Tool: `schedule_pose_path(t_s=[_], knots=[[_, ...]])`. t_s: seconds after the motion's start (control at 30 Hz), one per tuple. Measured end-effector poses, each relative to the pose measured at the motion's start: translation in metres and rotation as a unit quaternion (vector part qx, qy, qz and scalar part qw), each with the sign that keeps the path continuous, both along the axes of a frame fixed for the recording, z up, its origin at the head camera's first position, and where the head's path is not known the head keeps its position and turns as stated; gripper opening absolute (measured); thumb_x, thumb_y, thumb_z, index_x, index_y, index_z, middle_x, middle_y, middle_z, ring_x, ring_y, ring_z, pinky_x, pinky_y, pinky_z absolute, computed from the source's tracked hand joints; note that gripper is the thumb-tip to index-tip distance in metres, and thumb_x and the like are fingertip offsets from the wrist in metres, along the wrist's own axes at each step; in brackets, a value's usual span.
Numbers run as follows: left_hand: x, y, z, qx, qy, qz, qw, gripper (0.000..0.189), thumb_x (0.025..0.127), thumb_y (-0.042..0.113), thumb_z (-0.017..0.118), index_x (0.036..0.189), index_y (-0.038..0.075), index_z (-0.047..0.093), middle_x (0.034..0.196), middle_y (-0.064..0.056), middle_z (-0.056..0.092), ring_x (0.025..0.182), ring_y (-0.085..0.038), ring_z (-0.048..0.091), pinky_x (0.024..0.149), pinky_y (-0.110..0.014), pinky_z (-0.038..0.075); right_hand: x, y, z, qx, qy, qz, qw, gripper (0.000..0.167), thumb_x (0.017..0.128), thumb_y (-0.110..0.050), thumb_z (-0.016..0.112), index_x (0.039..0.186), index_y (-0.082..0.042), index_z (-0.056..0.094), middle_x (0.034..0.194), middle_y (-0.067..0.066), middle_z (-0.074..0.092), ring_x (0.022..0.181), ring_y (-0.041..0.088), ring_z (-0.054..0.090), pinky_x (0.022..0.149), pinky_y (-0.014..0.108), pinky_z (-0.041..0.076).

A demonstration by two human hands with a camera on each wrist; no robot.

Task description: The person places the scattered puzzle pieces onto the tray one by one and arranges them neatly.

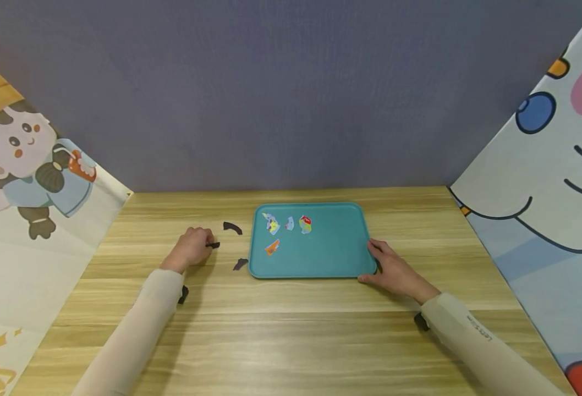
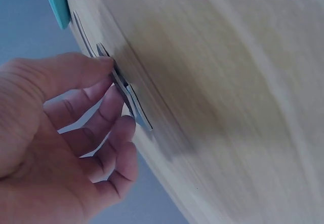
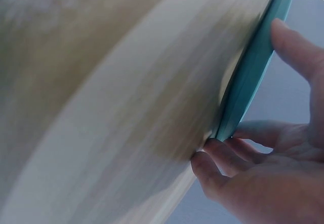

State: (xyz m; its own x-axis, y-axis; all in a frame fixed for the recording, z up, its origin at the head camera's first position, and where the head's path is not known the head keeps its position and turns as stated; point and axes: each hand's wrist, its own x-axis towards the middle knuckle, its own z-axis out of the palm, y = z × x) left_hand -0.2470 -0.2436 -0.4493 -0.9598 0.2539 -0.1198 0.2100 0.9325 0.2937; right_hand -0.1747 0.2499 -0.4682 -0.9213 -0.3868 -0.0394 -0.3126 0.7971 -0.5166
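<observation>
My left hand [image 1: 192,246] is low over the table, left of the teal tray [image 1: 330,247]. Between thumb and fingers it pinches a thin, dark, flat puzzle piece [image 1: 213,245]; in the left wrist view another flat piece [image 2: 140,107] lies just under it, partly hidden. A curved dark piece [image 1: 232,227] and a smaller dark piece [image 1: 240,264] lie between that hand and the tray. With thumb and fingers spread around the near right corner, my right hand [image 1: 395,273] holds the tray, whose rim [image 3: 250,72] shows in the right wrist view.
Several coloured irregular pieces lie on the tray's left half, among them an orange one [image 1: 272,247] and a red and yellow one [image 1: 305,224]. The wooden table [image 1: 291,335] meets a grey wall [image 1: 291,99] behind. Cartoon-printed panels stand at both sides.
</observation>
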Motion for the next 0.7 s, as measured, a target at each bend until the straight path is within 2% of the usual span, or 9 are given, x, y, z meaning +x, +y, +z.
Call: schedule_pose_path(t_s=[0.13,0.33,0.57,0.7], knots=[[-0.001,0.000,0.001,0.007,0.007,-0.001,1.0000,0.012,0.084,0.008,0.066,0.093,0.001,0.066,0.088,-0.011,0.062,0.088,-0.032,0.055,0.081,-0.050,0.044,0.000,0.001,-0.001,-0.001,0.006,0.003,1.0000,0.094,0.081,-0.046,0.071,0.142,0.012,0.027,0.147,0.025,0.023,0.131,0.043,0.028,0.100,0.055,0.032],[-0.001,0.002,0.004,0.027,0.009,-0.004,0.9996,0.013,0.084,0.009,0.067,0.093,-0.001,0.065,0.081,-0.008,0.059,0.079,-0.027,0.054,0.079,-0.046,0.045,-0.001,0.002,-0.002,0.004,0.006,0.003,1.0000,0.095,0.082,-0.048,0.069,0.142,0.012,0.027,0.147,0.025,0.023,0.131,0.043,0.028,0.100,0.055,0.032],[0.001,0.009,0.008,0.044,0.040,-0.023,0.9980,0.019,0.085,0.009,0.068,0.100,-0.003,0.066,0.087,-0.011,0.061,0.079,-0.025,0.057,0.076,-0.044,0.048,0.000,0.001,-0.001,0.001,0.005,0.003,1.0000,0.094,0.082,-0.044,0.071,0.142,0.012,0.027,0.147,0.025,0.023,0.131,0.043,0.029,0.100,0.054,0.032],[0.004,0.013,0.013,0.059,0.051,-0.027,0.9966,0.020,0.085,0.010,0.069,0.100,-0.003,0.066,0.085,-0.011,0.061,0.076,-0.024,0.057,0.071,-0.041,0.048,0.001,0.000,0.000,0.001,0.006,0.004,1.0000,0.093,0.082,-0.043,0.072,0.141,0.013,0.027,0.147,0.026,0.023,0.131,0.043,0.029,0.100,0.054,0.032]])
